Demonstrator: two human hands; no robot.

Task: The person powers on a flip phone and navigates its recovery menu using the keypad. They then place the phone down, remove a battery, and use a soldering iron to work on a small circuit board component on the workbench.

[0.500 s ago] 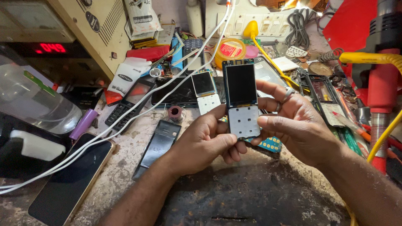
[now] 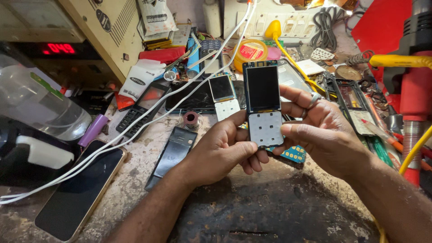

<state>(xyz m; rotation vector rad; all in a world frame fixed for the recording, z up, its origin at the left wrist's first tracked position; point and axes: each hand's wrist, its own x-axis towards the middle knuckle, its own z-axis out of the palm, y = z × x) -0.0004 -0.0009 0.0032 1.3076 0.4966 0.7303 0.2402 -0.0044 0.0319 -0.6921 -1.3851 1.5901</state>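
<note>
Right now both my hands hold the bare phone board upright above the desk, long axis pointing away from me; left hand fingers curl under it, right hand fingers pinch its edge.

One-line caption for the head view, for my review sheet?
Both hands, left and right, hold a bare phone module upright above a cluttered repair bench.

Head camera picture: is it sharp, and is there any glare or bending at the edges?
Head view: the phone board held by the left hand and right hand is sharp; its dark screen shows only faint sheen; bright glare burns out the top right corner; the wide lens bows the white cables and edges.
</note>
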